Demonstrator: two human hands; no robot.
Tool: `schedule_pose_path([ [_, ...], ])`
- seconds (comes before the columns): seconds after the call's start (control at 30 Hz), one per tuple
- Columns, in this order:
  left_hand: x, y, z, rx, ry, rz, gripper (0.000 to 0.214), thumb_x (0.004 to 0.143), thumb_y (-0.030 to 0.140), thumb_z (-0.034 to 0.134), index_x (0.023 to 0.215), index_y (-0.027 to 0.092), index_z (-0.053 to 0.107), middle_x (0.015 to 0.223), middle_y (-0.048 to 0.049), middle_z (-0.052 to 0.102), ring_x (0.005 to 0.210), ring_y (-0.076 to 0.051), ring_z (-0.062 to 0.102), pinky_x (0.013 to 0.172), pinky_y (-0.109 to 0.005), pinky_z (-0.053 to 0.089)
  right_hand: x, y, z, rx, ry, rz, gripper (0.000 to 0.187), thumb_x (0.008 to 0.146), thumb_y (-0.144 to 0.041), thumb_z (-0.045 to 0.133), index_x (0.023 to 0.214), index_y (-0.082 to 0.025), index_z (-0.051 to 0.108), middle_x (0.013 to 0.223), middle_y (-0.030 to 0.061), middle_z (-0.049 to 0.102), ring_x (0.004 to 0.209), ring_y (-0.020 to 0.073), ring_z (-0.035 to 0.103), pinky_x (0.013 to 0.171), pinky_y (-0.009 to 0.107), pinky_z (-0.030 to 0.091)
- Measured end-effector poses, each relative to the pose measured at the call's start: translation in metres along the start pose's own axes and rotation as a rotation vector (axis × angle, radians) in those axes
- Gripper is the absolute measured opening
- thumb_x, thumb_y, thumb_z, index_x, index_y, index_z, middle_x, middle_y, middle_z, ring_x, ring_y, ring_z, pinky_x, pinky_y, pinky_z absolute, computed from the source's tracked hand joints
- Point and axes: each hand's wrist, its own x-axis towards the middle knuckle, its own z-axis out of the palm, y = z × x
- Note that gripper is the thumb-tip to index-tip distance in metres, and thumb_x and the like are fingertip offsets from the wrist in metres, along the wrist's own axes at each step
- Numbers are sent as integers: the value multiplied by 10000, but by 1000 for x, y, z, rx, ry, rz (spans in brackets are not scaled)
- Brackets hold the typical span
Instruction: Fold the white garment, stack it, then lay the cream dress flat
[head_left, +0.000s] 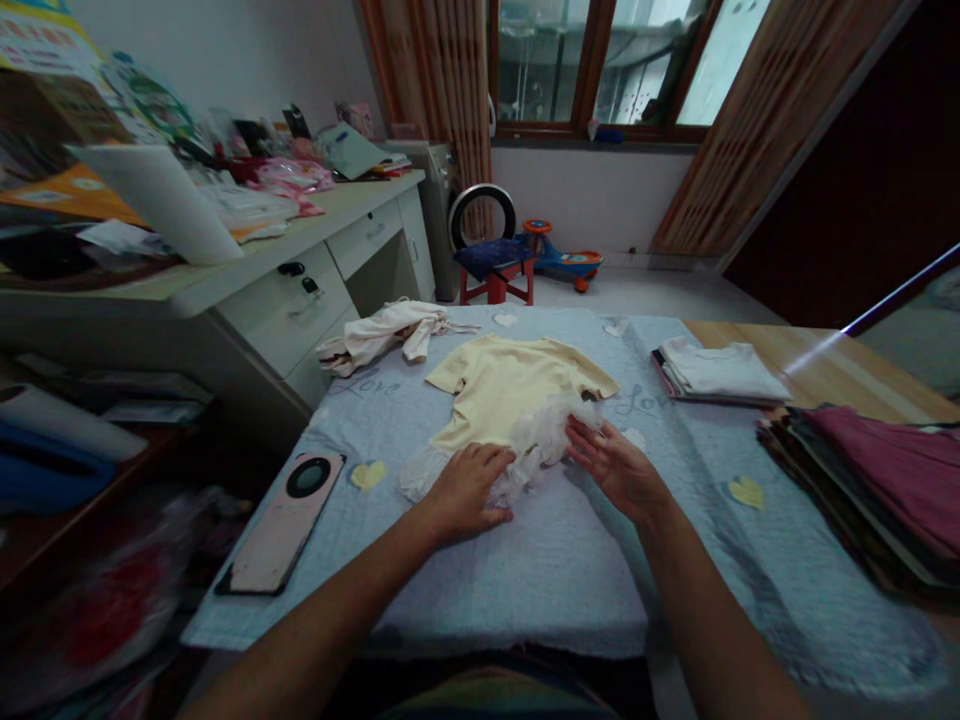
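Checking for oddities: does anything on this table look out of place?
The crumpled cream garment looks odd: it lies bunched at the far edge of the blue quilted cover, unlike the neatly folded white stack.

The word "Love" [352, 383] in grey script, on a pale blue quilted cloth [555, 590], left of the cream baby top [502, 390], "Love" [637, 400] again right of it, the printed posters [45, 40] beyond too blurred to read

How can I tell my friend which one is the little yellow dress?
Start at the table covered with a pale blue cloth. In its middle lies a small pale yellow dress, spread flat, its puffy white tulle skirt under the left hand and right hand. Unlike the crumpled cream garment behind it and the folded white stack at right, only it shows frills.
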Motion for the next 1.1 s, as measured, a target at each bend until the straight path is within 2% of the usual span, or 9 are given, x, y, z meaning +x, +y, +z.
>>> schedule_pose_path([
  [0.2, 22, -23, -10, -173, 39, -125, 270, 729, 93, 560, 960, 182, 667, 1077, -79, 667, 1010, -233, 611, 917, -338, 479, 16, 26, -5, -312, 83, -106, 848, 708, -287, 714, 1455, -331, 315, 1517, 96, 425, 1406, 246, 421, 1166, 490, 329],
  [0.4, 41, -51, -18, -579, 67, -218, 313, 780, 186, 490, 998, 149, 711, 959, -34, 745, 888, -223, 672, 811, -301, 514, 20, 44, -8, -1136, -92, -447, 613, 709, -91, 531, 1308, -223, 531, 1454, 115, 466, 1396, 259, 399, 1188, 490, 277],
  [0.47, 44, -50, -21, -538, 59, -239, 333, 774, 170, 494, 1031, 143, 703, 972, -37, 742, 896, -223, 669, 824, -306, 516, 20, 47, -3, -1343, -106, -482, 589, 693, -53, 521, 1261, -203, 573, 1451, 130, 470, 1391, 278, 392, 1169, 494, 299],
  [0.57, 41, -37, -25, -198, 187, -312, 334, 790, 143, 562, 1110, 162, 654, 1092, -77, 694, 1031, -244, 624, 936, -353, 484, 23, 44, 10, -1557, -105, -453, 549, 722, -63, 566, 1252, -203, 596, 1435, 146, 489, 1350, 307, 421, 1118, 488, 349],
  [0.67, 31, -14, -27, 181, 335, -306, 294, 855, 129, 555, 1137, 197, 608, 1136, -106, 625, 1084, -264, 577, 951, -390, 469, 30, 34, 22, -1672, -103, -378, 375, 806, -147, 596, 1168, -217, 660, 1347, 137, 566, 1231, 308, 513, 1040, 449, 399],
  [0.77, 16, 9, -22, 290, 216, -175, 204, 957, 156, 439, 1057, 226, 602, 982, -65, 615, 874, -209, 610, 795, -320, 502, 42, 23, 30, -1696, -125, -351, 224, 898, -233, 554, 1048, -199, 716, 1143, 118, 664, 1062, 258, 587, 948, 367, 422],
  [0.9, -1, 28, -9, 250, 133, -37, 230, 994, 182, 383, 1099, 230, 581, 1013, -57, 608, 837, -187, 618, 763, -307, 514, 60, 15, 33, -1742, -122, -310, 295, 959, -314, 506, 850, -157, 731, 925, 111, 680, 874, 201, 600, 804, 288, 409],
  [1.0, -6, 26, 0, 204, 123, -7, 190, 945, 240, 525, 1129, 220, 571, 1152, -83, 593, 1037, -235, 612, 924, -373, 512, 72, 16, 31, -1748, -53, -260, 321, 978, -332, 487, 847, -152, 718, 891, 103, 679, 839, 184, 593, 754, 268, 385],
  [1.1, -4, 13, 7, 224, 150, -68, 417, 855, 332, 682, 1225, 203, 540, 1348, -129, 520, 1315, -332, 465, 1113, -495, 390, 80, 17, 28, -1716, 30, -251, 307, 985, -336, 483, 897, -151, 711, 931, 102, 684, 856, 177, 594, 745, 261, 377],
])
